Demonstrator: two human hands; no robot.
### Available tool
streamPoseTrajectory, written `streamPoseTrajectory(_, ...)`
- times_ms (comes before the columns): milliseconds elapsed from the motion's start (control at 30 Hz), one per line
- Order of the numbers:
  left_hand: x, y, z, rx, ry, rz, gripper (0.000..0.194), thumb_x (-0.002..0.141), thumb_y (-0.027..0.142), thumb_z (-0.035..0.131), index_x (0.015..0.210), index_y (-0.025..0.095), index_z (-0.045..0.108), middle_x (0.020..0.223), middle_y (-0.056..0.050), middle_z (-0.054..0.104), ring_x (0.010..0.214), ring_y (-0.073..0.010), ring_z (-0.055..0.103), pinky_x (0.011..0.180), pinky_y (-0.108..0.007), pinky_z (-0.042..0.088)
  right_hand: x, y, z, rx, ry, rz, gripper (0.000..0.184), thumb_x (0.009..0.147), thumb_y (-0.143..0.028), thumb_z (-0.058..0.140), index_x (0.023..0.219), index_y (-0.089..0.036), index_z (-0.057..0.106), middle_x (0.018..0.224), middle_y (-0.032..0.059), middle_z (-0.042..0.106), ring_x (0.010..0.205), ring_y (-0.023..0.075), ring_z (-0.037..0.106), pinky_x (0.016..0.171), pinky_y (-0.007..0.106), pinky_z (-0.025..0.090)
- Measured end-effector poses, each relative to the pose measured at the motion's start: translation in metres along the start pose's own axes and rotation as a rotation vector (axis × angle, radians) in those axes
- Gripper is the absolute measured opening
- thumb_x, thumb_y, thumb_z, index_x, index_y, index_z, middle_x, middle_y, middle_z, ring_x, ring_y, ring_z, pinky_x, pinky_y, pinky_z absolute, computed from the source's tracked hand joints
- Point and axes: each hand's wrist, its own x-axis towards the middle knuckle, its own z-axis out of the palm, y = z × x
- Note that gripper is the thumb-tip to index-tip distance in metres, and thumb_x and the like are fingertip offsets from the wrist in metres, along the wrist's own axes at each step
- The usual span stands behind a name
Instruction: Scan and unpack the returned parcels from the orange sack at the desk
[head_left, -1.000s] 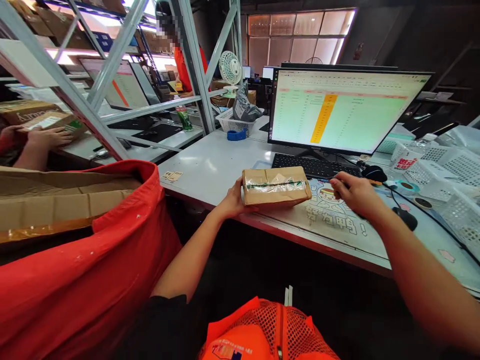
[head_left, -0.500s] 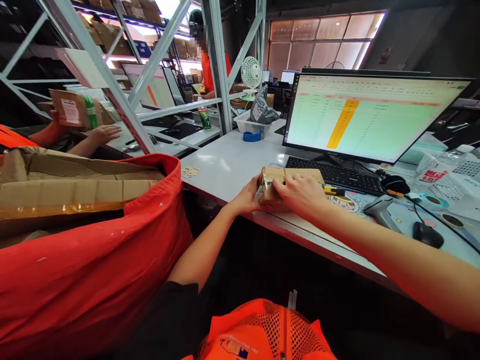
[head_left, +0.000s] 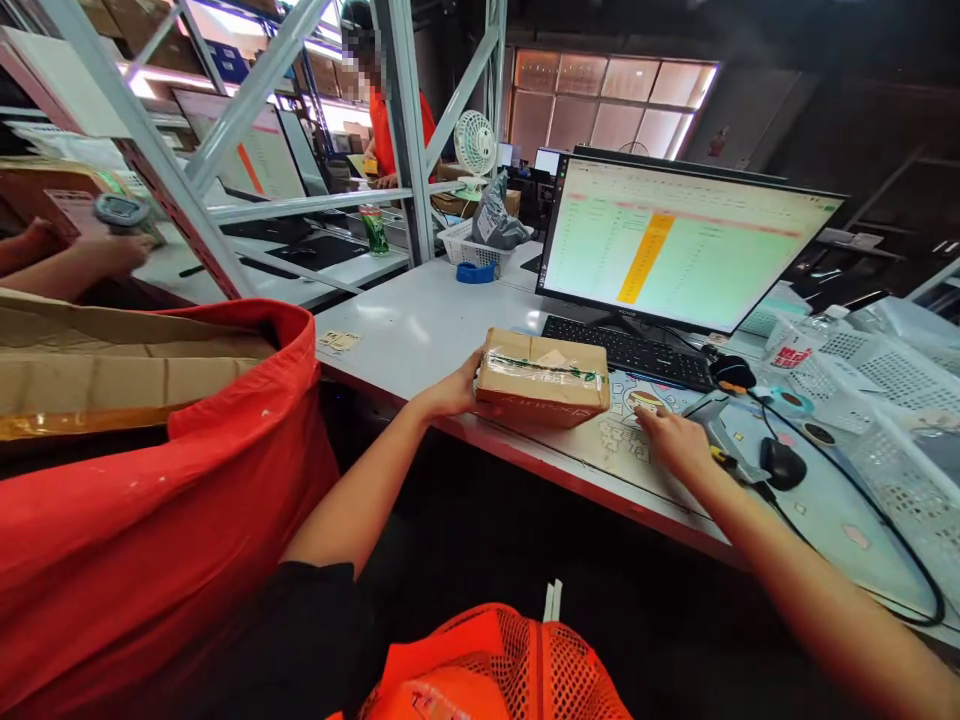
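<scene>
My left hand (head_left: 452, 392) grips the left end of a taped brown cardboard box (head_left: 543, 375), which rests near the front edge of the white desk (head_left: 409, 325). My right hand (head_left: 670, 436) lies to the right of the box on a printed desk mat (head_left: 622, 440), fingers stretched out and fingertips touching the mat. I see nothing held in it. A grey barcode scanner (head_left: 712, 420) lies just beyond that hand, and a small yellow item (head_left: 718, 459) shows beside the wrist.
Behind the box are a keyboard (head_left: 630, 350) and monitor (head_left: 675, 240). A black mouse (head_left: 780, 462) and white baskets (head_left: 885, 370) lie right. A red sack (head_left: 150, 500) of flattened cardboard stands left. A co-worker's hand (head_left: 97, 250) holds a scanner beyond the metal racking (head_left: 172, 190).
My right hand came off the top of the box and dropped onto the mat to its right. The box now lies flatter. The co-worker at left swapped a raised parcel for a scanner.
</scene>
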Motion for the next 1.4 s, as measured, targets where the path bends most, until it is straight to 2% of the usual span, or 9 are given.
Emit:
streamPoseTrajectory(133, 0.002, 0.0, 0.005, 0.002, 0.012, 0.005, 0.139, 0.058, 0.044, 0.1, 0.172, 0.02, 0.024, 0.17, -0.021, 0.041, 0.157, -0.0425, 0.041, 0.132, -0.057, 0.034, 0.011, -0.02, 0.014, 0.18, 0.081, 0.001, 0.045, 0.109, -0.035, 0.044, 0.141, -0.017, 0.071, 0.121, 0.0209, 0.072, 0.114, 0.035, 0.07, 0.092, 0.044, 0.056)
streamPoseTrajectory(300, 0.0, 0.001, 0.001, -0.005, -0.023, -0.018, 0.148, 0.058, 0.05, 0.101, 0.174, 0.02, 0.014, 0.169, -0.022, 0.042, 0.155, -0.0418, 0.045, 0.13, -0.056, 0.037, 0.056, -0.027, -0.072, 0.706, 0.463, -0.211, 0.053, 0.106, -0.051, 0.051, 0.142, -0.016, 0.07, 0.133, 0.0176, 0.069, 0.121, 0.0307, 0.067, 0.106, 0.046, 0.053)
streamPoseTrajectory(400, -0.01, 0.018, 0.0, 0.107, 0.083, 0.017, 0.146, 0.062, 0.058, 0.099, 0.174, 0.023, 0.013, 0.174, -0.021, 0.031, 0.162, -0.0427, 0.031, 0.134, -0.058, 0.029, 0.082, -0.056, -0.114, 0.779, 0.368, -0.445, 0.059, 0.097, -0.057, 0.069, 0.144, -0.022, 0.069, 0.142, 0.0132, 0.065, 0.13, 0.0303, 0.062, 0.115, 0.046, 0.048)
streamPoseTrajectory(533, -0.034, 0.067, 0.025, 0.519, 0.444, 0.249, 0.113, 0.081, 0.055, 0.09, 0.171, 0.029, 0.025, 0.178, -0.016, 0.022, 0.167, -0.04, 0.015, 0.135, -0.061, 0.02, 0.102, -0.091, -0.114, 0.73, 0.209, -0.458, 0.057, 0.096, -0.049, 0.071, 0.144, -0.019, 0.068, 0.13, 0.0131, 0.072, 0.123, 0.0307, 0.064, 0.112, 0.047, 0.05)
streamPoseTrajectory(633, -0.033, 0.09, 0.058, 0.753, 0.46, 0.395, 0.074, 0.093, 0.052, 0.08, 0.157, 0.028, 0.052, 0.158, -0.014, 0.055, 0.155, -0.037, 0.041, 0.131, -0.057, 0.027, 0.108, -0.094, -0.105, 0.688, 0.235, -0.475, 0.056, 0.1, -0.046, 0.066, 0.147, -0.015, 0.066, 0.133, 0.0153, 0.07, 0.123, 0.0307, 0.063, 0.112, 0.045, 0.049)
streamPoseTrajectory(767, -0.009, 0.077, 0.086, 0.825, 0.552, 0.366, 0.044, 0.1, 0.049, 0.073, 0.136, 0.024, 0.071, 0.13, -0.011, 0.075, 0.13, -0.0326, 0.061, 0.118, -0.051, 0.035, 0.108, -0.089, -0.109, 0.539, 0.287, -0.501, 0.054, 0.104, -0.047, 0.059, 0.146, -0.013, 0.066, 0.134, 0.0168, 0.067, 0.122, 0.032, 0.061, 0.109, 0.045, 0.049)
streamPoseTrajectory(967, 0.004, 0.058, 0.084, 0.829, 0.579, 0.361, 0.026, 0.103, 0.044, 0.07, 0.121, 0.028, 0.078, 0.115, -0.006, 0.081, 0.113, -0.0276, 0.067, 0.103, -0.047, 0.036, 0.106, -0.1, -0.13, 0.194, 0.242, -0.505, 0.047, 0.11, -0.043, 0.049, 0.139, -0.011, 0.068, 0.13, 0.0197, 0.068, 0.119, 0.033, 0.061, 0.099, 0.041, 0.051)
streamPoseTrajectory(1200, 0.007, 0.064, 0.082, 0.841, 0.605, 0.377, 0.022, 0.102, 0.046, 0.071, 0.111, 0.028, 0.08, 0.103, -0.004, 0.082, 0.101, -0.0259, 0.066, 0.096, -0.046, 0.034, 0.114, -0.099, -0.142, 0.159, 0.157, -0.512, 0.051, 0.103, -0.058, 0.062, 0.13, -0.016, 0.072, 0.129, 0.0168, 0.068, 0.113, 0.0314, 0.065, 0.088, 0.037, 0.051)
streamPoseTrajectory(1400, 0.009, 0.066, 0.08, 0.828, 0.629, 0.425, 0.021, 0.103, 0.045, 0.071, 0.104, 0.026, 0.079, 0.094, -0.003, 0.079, 0.095, -0.0241, 0.064, 0.094, -0.045, 0.034, 0.112, -0.111, -0.148, 0.033, 0.198, -0.518, 0.044, 0.111, -0.048, 0.051, 0.121, -0.011, 0.074, 0.116, 0.019, 0.073, 0.11, 0.031, 0.067, 0.089, 0.037, 0.048)
